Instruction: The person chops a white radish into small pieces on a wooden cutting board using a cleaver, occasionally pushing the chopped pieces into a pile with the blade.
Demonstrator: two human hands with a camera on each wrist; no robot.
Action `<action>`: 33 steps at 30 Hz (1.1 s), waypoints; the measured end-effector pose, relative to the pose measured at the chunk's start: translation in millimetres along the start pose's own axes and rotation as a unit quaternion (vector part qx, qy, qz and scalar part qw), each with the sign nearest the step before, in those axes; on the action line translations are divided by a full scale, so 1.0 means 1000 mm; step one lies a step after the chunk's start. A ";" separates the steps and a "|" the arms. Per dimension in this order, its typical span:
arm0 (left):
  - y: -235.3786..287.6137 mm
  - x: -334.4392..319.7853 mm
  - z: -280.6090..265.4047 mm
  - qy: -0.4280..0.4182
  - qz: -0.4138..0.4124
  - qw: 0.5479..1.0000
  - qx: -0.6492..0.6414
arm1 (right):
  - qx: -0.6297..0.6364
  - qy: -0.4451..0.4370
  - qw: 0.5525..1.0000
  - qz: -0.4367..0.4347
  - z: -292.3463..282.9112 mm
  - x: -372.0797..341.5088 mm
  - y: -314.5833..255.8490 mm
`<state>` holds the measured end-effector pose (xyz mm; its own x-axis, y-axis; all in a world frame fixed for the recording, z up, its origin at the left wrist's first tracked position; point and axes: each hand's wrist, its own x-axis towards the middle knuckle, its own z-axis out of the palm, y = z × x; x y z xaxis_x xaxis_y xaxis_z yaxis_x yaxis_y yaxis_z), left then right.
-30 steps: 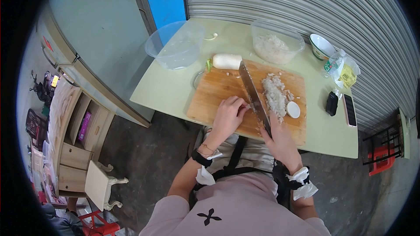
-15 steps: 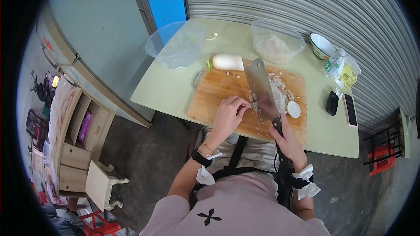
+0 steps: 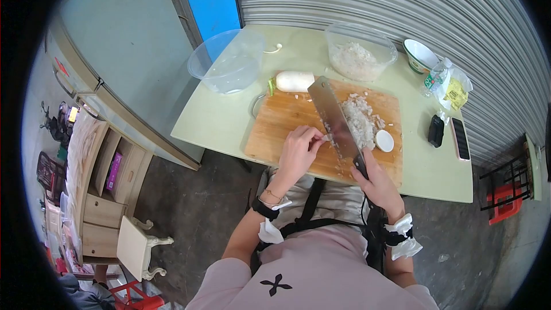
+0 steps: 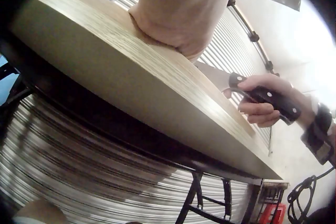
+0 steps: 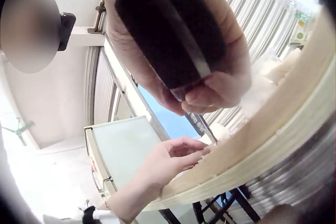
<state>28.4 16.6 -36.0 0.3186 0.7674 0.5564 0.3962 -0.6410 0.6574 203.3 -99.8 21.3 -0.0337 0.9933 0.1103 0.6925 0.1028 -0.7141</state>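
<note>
In the head view the right hand grips the black handle of a cleaver, its broad blade leaning over the wooden board. At the board's middle, the left hand pinches a small white piece between thumb and fingertips, just left of the blade. Chopped white bits lie heaped to the blade's right, beside a round white slice. A length of white radish rests at the board's back edge. The right wrist view shows the left hand with curled fingers close to the blade.
Behind the board stand an empty clear bowl and a clear tub of white shreds. At the right are a bowl, a bottle, a black case and a phone.
The cleaver first turned from edge-on to show its broad face, away from the left hand, and now tilts back leftward. The left hand has barely moved. The head view has shifted slightly.
</note>
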 end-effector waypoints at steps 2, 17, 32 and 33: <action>0.000 -0.001 0.000 -0.007 -0.004 1.000 -0.006 | -0.004 0.002 1.000 -0.007 0.001 0.000 0.001; 0.001 0.000 -0.002 0.002 0.017 1.000 0.011 | -0.096 -0.004 0.995 -0.024 0.010 -0.002 -0.014; 0.001 0.000 0.000 -0.009 -0.010 1.000 -0.001 | -0.106 -0.014 0.994 -0.001 0.007 0.007 -0.033; 0.000 0.000 -0.001 -0.006 0.005 1.000 0.006 | -0.105 -0.013 0.994 -0.001 0.007 0.008 -0.034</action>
<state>27.9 16.7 -35.5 0.3329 0.7615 0.5561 0.4042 -0.6481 0.6455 174.9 -95.5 41.7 -0.0517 0.9944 0.0925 0.8277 0.0945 -0.5532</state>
